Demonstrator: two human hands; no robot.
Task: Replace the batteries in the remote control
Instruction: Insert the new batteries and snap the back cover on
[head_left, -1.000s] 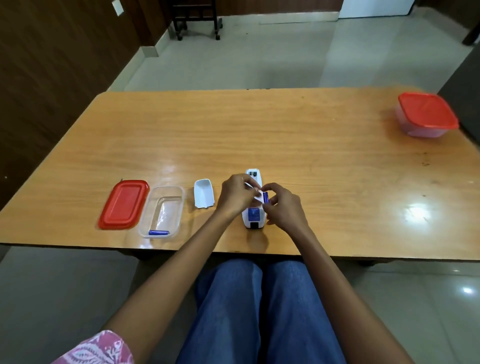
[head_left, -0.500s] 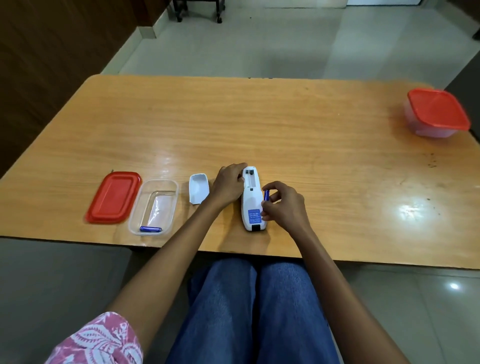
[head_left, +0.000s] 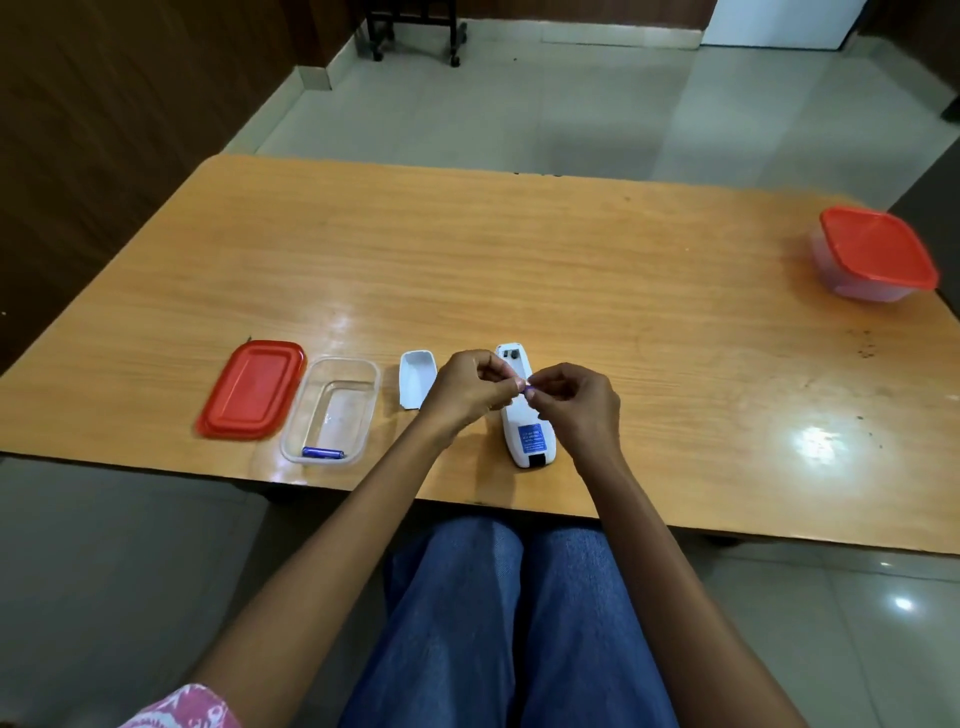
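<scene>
The remote control (head_left: 527, 431) lies back-up on the table (head_left: 519, 260), and its long axis runs straight away from the person. Its near end, with a blue label, is uncovered. Left of that near end, a spare battery (head_left: 322, 453) lies crosswise in a clear tub (head_left: 343, 361), and a red lid (head_left: 252, 389) sits just beyond the tub on the left.

Directly above the remote's middle, the left hand (head_left: 462, 392) and right hand (head_left: 576, 405) meet fingertip to fingertip. They pinch a small blue battery (head_left: 529, 388) between them, with the fingers curled narrow. Only a sliver of it shows, and it seems to lie sideways, across the remote's axis. It probably has to be turned to lie along the remote and then lowered straight down. Both hands are equally close to the remote.

The battery cover (head_left: 417, 384) rests hollow side up just left of the remote. The remote's far end shows dark contacts. Far to the right of the remote sits a red-lidded box (head_left: 875, 254).
</scene>
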